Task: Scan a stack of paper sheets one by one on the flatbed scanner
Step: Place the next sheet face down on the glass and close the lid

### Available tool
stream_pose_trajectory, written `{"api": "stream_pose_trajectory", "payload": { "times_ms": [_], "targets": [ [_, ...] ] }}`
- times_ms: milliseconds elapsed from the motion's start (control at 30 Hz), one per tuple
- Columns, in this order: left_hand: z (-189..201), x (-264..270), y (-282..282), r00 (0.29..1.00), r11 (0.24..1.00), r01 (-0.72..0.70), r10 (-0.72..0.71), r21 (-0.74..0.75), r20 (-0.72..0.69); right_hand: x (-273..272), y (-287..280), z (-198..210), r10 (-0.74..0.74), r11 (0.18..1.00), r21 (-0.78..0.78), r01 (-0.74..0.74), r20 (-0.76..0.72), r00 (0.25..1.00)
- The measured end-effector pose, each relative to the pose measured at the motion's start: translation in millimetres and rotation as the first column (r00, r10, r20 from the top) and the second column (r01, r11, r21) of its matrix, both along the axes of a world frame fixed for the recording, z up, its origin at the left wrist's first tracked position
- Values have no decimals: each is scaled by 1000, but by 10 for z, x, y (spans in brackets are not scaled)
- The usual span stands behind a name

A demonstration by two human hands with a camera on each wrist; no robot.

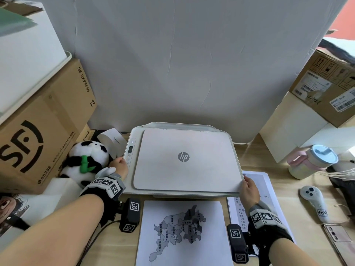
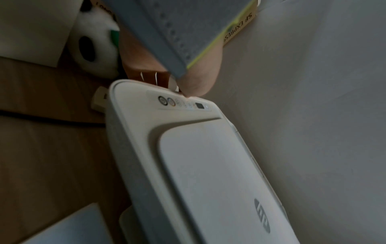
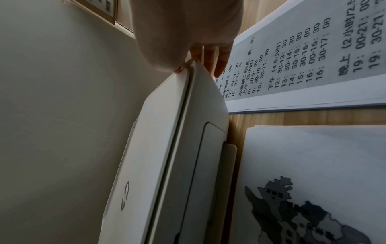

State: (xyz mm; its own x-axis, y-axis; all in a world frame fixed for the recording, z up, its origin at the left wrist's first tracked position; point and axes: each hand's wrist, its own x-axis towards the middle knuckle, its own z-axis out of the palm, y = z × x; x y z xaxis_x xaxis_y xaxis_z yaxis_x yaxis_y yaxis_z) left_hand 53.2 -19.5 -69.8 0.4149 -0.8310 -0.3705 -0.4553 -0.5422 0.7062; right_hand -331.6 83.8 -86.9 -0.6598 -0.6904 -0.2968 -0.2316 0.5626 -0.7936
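Observation:
A white HP flatbed scanner (image 1: pixel 184 160) stands mid-desk with its lid (image 3: pixel 163 123) down. My left hand (image 1: pixel 120 166) is at the scanner's left side, and one fingertip (image 2: pixel 194 94) touches the button strip of the control panel (image 2: pixel 183 104). My right hand (image 1: pixel 248 191) pinches the lid's front right corner, thumb on top (image 3: pixel 177 70) and fingers (image 3: pixel 219 66) down beside the edge. A sheet printed with a grey map (image 1: pixel 182 227) lies in front of the scanner. A stack of sheets with a printed timetable (image 1: pixel 269 189) lies to the right, partly under my right hand.
A panda plush (image 1: pixel 86 160) and an SF Express cardboard box (image 1: pixel 38 131) crowd the left side. Right of the scanner are a pastel bottle (image 1: pixel 311 162), a white controller (image 1: pixel 315 200), a phone (image 1: pixel 338 233) and stacked boxes (image 1: pixel 326 89). A white backdrop stands behind.

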Motion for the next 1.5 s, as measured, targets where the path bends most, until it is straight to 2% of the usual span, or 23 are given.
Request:
{"api": "stream_pose_trajectory", "payload": {
  "times_ms": [400, 600, 767, 1067, 1500],
  "targets": [
    [-45, -111, 561, 973, 999, 25, -17, -31, 232, 40, 233, -41, 42, 996, -78, -42, 10, 999],
    [-108, -205, 772, 983, 999, -24, 28, -21, 184, 106, 319, -21, 75, 995, -54, -80, -87, 993],
    [-143, -297, 869, 981, 996, -89, 91, -22, 170, 154, 345, 14, 71, 995, -60, -77, -94, 993],
    [-184, -368, 862, 973, 973, -191, 205, -127, 106, 206, 335, 32, 53, 997, -53, -60, -119, 991],
    [-150, -385, 919, 975, 967, -189, 205, -168, 82, 244, 342, 36, 43, 995, -88, -55, -140, 989]
  ]
}}
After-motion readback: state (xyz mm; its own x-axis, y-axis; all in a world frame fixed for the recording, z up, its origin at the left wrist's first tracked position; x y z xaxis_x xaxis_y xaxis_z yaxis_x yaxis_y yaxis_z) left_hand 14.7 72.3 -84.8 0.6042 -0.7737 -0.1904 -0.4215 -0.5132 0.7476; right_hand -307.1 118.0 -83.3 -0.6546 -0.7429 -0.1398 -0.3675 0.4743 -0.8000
